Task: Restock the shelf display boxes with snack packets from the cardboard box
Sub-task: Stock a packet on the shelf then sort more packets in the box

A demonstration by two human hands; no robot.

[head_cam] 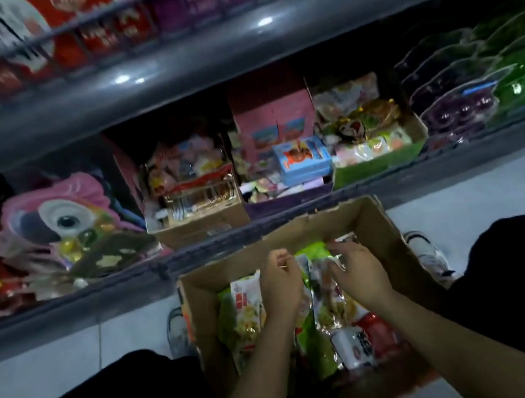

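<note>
Both forearms reach forward from the bottom of the view into the cardboard box (377, 228), which sits on the floor between the person's knees and shoes so that it stays within easy reach of the lowest shelf (456, 163). Inside it, snack packets (246, 319) lie heaped, green, white and red ones mixed. The left hand (281, 286) hangs over the middle of the heap with its fingers curled downward; whether it pinches a packet edge or only touches it I cannot tell. The right hand (356, 270) likewise has its fingers bent over a clear, shiny packet, and its grip is just as unclear. My guess is that the hands are sorting through the heap for the kind that goes up next.

Just beyond the box, three display boxes stand side by side on the shelf, open tops facing the person: a brown one (202, 222), a purple one (285, 200) with a small blue carton (303, 160) lying on its contents, and a green one (380, 161). All hold packets already, yet none looks full to the brim.
</note>
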